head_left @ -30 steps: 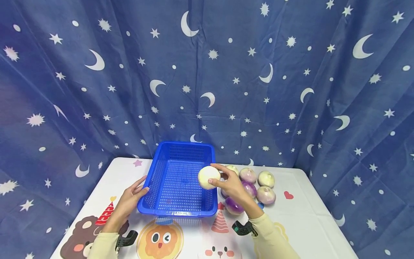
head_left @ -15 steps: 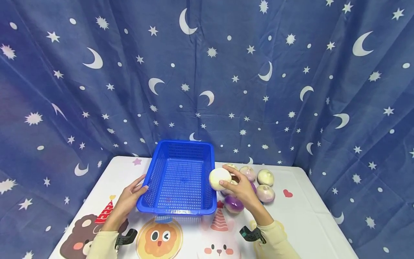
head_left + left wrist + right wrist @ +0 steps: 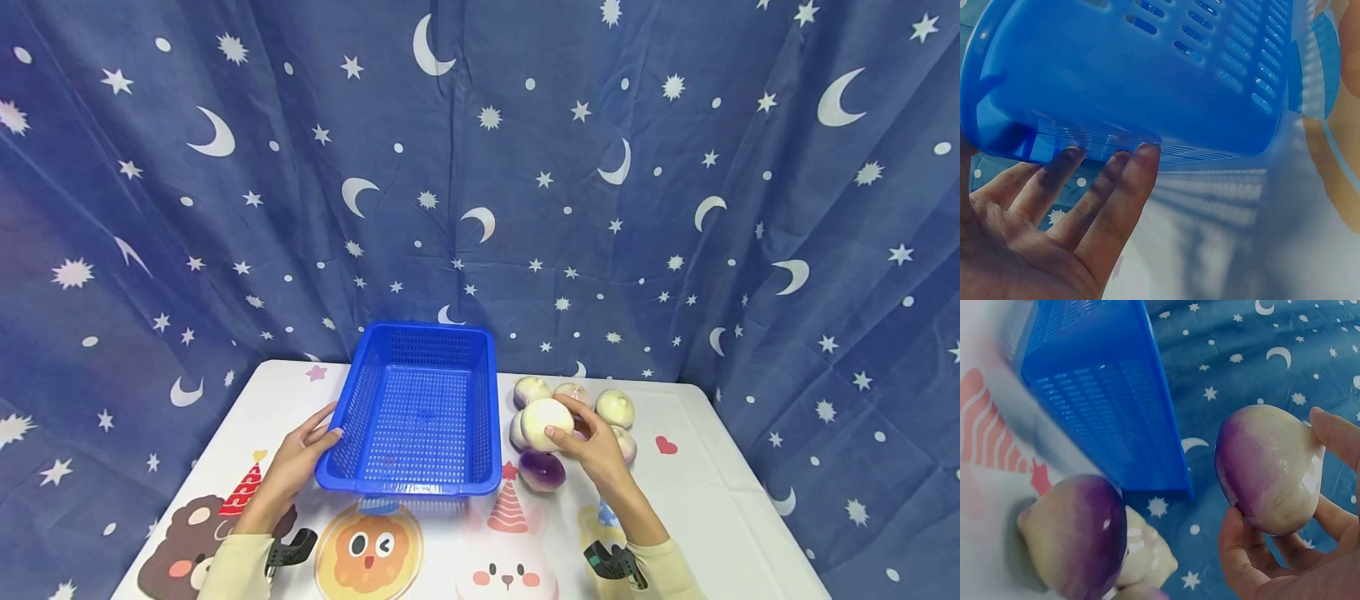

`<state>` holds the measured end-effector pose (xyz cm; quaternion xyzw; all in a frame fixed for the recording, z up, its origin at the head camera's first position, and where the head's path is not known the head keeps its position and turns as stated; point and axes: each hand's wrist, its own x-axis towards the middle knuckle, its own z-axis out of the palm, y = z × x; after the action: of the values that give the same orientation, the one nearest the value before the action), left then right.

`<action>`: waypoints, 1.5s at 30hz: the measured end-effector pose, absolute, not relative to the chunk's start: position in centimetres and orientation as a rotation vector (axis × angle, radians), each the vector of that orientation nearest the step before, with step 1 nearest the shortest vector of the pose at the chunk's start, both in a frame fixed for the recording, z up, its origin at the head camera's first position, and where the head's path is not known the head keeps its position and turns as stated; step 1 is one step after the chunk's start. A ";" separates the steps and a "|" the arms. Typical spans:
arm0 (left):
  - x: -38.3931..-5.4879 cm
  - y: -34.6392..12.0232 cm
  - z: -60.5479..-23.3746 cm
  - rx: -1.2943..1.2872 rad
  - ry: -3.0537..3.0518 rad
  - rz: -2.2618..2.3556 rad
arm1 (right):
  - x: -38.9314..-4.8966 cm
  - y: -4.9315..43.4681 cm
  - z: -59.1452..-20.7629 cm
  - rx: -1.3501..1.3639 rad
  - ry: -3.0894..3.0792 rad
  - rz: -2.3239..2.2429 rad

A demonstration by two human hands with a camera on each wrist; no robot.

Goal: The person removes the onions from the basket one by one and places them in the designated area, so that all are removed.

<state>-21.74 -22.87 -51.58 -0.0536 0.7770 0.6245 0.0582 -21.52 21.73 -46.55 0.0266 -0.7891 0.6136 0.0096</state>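
Observation:
A blue plastic basket (image 3: 408, 489), with no item inside, stands at the middle of the table. My left hand (image 3: 296, 458) holds its left side, thumb over the rim; in the left wrist view the fingertips press the outer wall of the basket (image 3: 1116, 81). My right hand (image 3: 600, 458) grips a white-and-purple turnip (image 3: 543, 425) just right of the basket, above the other turnips. Up close in the right wrist view, thumb and fingers surround the turnip (image 3: 1266, 472). A purple turnip (image 3: 542, 472) lies in front of it. Parts of the group are hidden behind my right hand.
Several more turnips, such as a pale turnip (image 3: 615, 409) at the right and another turnip (image 3: 532, 391) at the back, lie right of the basket. A white cartoon-print cloth (image 3: 720, 500) covers the table. A blue star-and-moon curtain (image 3: 525, 167) hangs behind it.
My right hand has moved right with the turnip, from over the basket's right part to above the other turnips. The left hand and the basket have stayed in place.

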 end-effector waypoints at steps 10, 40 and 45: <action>-21.6 -22.8 -51.5 -0.167 2.338 1.899 | -20.5 23.5 -47.7 -0.017 -2.424 1.948; -21.5 -22.7 -51.6 -0.187 2.361 1.880 | -18.6 26.4 -50.3 -0.336 -2.450 1.822; -21.8 -22.8 -51.4 -0.186 2.366 1.876 | -18.5 27.0 -50.7 -0.343 -2.483 1.797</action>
<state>-21.76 -22.76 -51.43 -0.0612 0.7808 0.6191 0.0579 -18.50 27.02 -50.74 -0.1112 -0.8046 0.5826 0.0288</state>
